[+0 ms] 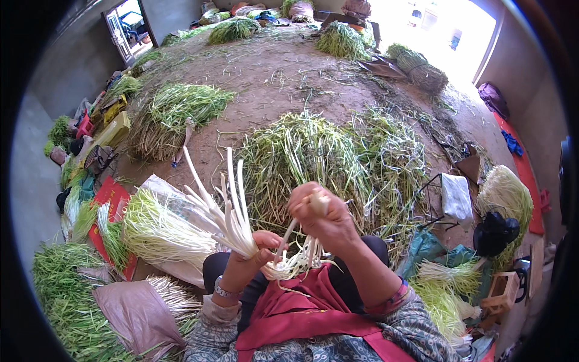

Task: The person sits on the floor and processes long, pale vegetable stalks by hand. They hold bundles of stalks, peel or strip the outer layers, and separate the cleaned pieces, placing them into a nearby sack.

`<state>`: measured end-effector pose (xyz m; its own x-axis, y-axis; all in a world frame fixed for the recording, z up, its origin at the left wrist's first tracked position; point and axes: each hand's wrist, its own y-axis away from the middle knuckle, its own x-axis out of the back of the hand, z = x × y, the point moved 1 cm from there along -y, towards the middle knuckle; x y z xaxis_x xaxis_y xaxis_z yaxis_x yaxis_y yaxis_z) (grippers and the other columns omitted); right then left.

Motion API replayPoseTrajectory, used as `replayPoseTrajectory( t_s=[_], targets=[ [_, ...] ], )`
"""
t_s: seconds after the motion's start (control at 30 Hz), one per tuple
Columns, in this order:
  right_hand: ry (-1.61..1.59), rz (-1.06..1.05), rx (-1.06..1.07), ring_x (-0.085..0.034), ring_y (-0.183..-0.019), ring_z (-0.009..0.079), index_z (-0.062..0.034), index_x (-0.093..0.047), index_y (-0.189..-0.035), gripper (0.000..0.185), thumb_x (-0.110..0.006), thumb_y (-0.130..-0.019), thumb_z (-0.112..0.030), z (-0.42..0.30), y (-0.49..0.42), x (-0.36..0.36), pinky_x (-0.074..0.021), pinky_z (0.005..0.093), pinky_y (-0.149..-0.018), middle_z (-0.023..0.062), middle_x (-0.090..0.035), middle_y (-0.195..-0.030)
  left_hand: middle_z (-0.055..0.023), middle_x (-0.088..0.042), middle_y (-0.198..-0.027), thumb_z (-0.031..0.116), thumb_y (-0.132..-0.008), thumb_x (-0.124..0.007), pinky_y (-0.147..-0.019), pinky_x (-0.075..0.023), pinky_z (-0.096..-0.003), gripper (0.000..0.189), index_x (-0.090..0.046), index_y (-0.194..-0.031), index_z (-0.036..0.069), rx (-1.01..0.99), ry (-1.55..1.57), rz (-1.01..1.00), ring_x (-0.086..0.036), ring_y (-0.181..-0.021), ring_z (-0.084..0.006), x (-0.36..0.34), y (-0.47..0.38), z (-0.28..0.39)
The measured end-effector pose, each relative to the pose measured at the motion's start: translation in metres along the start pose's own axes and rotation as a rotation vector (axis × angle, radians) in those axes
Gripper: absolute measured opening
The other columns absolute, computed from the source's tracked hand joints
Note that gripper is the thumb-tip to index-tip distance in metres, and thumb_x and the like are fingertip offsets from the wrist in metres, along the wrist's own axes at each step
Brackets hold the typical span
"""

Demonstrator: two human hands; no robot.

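Observation:
My left hand [253, 267] is closed around the lower part of a bundle of white leafy-vegetable stalks [235, 221], whose ends fan upward and to the left. Limp, pale green-white leaves [298, 262] trail from the bundle over the red apron [289, 303] on my lap. My right hand [325, 219] is a raised fist above these leaves, gripping a pale stalk [289, 231] that runs down toward my left hand. How much more the fist encloses is hidden. Just past my knees lies a large heap of untrimmed green stalks [303, 158].
Yellow-green stalks [163, 231] lie on a white sack [167, 188] at left. A low folding stool [454, 199], black cap [493, 233] and wooden crate [500, 292] stand at right. More green bundles [190, 104] are on the floor. Another person [355, 13] sits at the back.

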<state>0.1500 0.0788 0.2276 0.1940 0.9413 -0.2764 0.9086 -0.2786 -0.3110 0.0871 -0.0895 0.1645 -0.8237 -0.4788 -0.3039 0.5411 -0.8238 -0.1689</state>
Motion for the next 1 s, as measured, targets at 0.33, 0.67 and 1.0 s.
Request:
replayPoseTrajectory(
  t_s=[0.33,0.67,1.0],
  targets=[
    [-0.153,-0.034,-0.41,-0.04,-0.049,0.0078,-0.0021,-0.042,-0.111,0.046,-0.05,-0.084,-0.039,0.024,-0.019,0.031,-0.0418,0.0245,-0.049,-0.0026,-0.036,-0.057,-0.0033,-0.051,-0.073,0.022,-0.083,-0.056,-0.058,-0.0402,-0.0229,0.019,-0.054,-0.079,0.003,0.054,-0.43,-0.272,-0.049,-0.065,-0.0121,-0.004,0.003,-0.006],
    [-0.397,-0.047,-0.297,-0.038,-0.051,0.0054,-0.005,-0.056,-0.093,0.035,-0.055,-0.081,-0.038,0.017,-0.011,0.025,-0.0359,0.0208,-0.049,-0.0045,-0.04,-0.059,-0.0027,-0.057,-0.081,0.01,-0.076,-0.063,-0.064,-0.0421,-0.0222,0.014,-0.059,-0.088,0.003,0.28,-0.371,-0.336,-0.053,-0.074,-0.0104,-0.017,0.017,-0.017],
    [-0.437,0.254,-0.066,-0.048,-0.073,0.0086,-0.0093,-0.055,-0.088,0.028,-0.054,-0.081,-0.036,0.024,-0.003,0.042,-0.0412,0.0231,-0.058,0.0003,-0.052,-0.086,-0.0002,-0.051,-0.075,0.02,-0.084,-0.054,-0.062,-0.0447,-0.0214,0.04,-0.042,-0.115,-0.001,0.099,0.08,0.126,-0.05,-0.065,-0.008,0.0,0.013,-0.028]
  ],
)
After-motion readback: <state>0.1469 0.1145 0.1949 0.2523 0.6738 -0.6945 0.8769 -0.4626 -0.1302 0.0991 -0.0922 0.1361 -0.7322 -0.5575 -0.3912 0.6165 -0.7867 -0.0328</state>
